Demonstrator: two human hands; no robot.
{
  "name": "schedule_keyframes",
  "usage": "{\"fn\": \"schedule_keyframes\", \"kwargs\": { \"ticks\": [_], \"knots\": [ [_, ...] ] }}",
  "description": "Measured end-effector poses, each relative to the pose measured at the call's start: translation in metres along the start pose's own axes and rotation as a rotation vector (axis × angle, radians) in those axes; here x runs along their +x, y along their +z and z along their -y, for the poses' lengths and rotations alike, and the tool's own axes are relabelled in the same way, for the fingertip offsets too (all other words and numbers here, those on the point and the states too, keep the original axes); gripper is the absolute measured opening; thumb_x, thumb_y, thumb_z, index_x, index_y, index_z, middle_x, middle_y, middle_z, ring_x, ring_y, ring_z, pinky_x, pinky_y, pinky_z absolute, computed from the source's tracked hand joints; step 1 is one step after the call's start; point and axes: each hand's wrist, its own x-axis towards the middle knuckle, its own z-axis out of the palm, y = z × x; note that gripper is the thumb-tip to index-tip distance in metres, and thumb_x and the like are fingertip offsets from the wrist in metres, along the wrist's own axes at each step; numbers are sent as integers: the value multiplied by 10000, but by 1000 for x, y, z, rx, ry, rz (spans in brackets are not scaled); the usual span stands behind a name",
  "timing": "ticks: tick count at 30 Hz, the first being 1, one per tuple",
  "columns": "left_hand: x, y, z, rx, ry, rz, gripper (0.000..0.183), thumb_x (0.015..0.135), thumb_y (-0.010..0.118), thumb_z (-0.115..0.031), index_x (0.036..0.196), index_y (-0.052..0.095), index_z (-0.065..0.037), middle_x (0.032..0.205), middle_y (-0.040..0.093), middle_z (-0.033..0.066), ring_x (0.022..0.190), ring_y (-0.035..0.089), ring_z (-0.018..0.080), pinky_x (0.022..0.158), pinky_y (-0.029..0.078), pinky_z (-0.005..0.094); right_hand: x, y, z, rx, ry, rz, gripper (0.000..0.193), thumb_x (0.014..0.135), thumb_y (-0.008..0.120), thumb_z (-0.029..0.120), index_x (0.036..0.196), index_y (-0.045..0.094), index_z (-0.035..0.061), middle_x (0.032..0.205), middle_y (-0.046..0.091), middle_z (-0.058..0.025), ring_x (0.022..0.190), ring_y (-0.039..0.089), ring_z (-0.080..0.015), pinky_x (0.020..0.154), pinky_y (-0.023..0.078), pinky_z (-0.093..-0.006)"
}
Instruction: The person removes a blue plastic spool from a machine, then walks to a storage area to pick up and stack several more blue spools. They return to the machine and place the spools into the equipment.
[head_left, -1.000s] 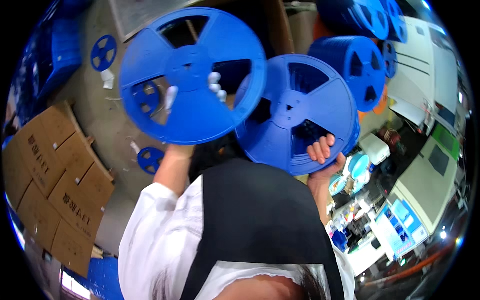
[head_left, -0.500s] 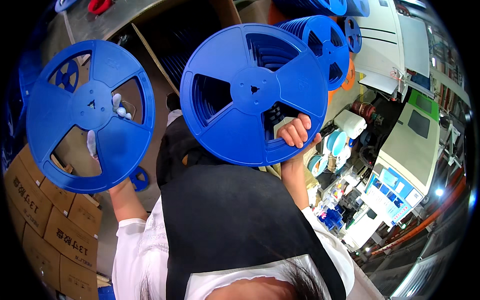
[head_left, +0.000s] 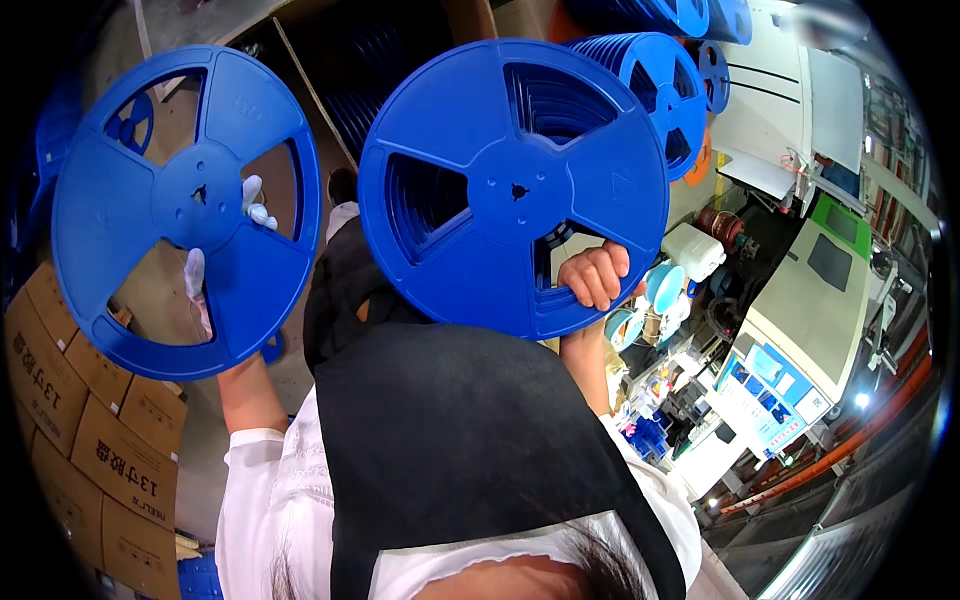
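At the left, a single blue plastic reel (head_left: pixel 200 290) faces me with three wide openings around its hub. My left hand (head_left: pixel 196 278) is closed around it from behind; white-covered fingertips show through two of the openings. Right of centre is a stack of blue reels (head_left: pixel 440 255), the edges of several layers visible through its openings. At its lower right, the bare fingers of my right hand (head_left: pixel 595 276) curl through an opening and grip the front reel's rim. The two hands' loads are apart, with a narrow gap between them.
An open cardboard box (head_left: pixel 310 90) holding blue reels stands beyond the gap. More stacked blue reels (head_left: pixel 665 85) are at the upper right. Brown cartons (head_left: pixel 120 460) pile up at the lower left. A light-coloured machine (head_left: pixel 800 310) stands at the right, near a white jug (head_left: pixel 693 250).
The left reel has risen a little and turned slightly, with my left hand still on it. The right stack has shifted slightly right and appears a bit larger; my right hand's grip looks the same.
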Motion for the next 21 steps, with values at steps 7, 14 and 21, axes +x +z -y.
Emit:
{"fn": "schedule_keyframes", "kwargs": {
  "ticks": [7,14,21],
  "knots": [
    [-1,2,2,69,-12,-28,796,816,689,-362,1428,300,-34,1380,430,207,1097,545,239,980,470,365,11,0,-11,68,-79,-51,263,822,711,190,904,483,87,626,505,14,532,543,-97,547,421,-264],
    [1,19,12,209,-36,-164,796,803,715,-321,1426,308,-41,1346,475,195,1062,568,224,948,492,336,4,-7,-7,43,-66,23,293,830,719,255,900,493,82,630,514,12,503,522,-94,523,397,-254],
    [36,-10,61,812,-73,-126,679,823,573,56,1441,352,-117,1128,581,61,863,550,72,743,499,218,12,7,-13,-185,1,-138,344,794,723,334,902,503,92,629,494,25,498,491,-99,520,393,-268]
  ]
}}
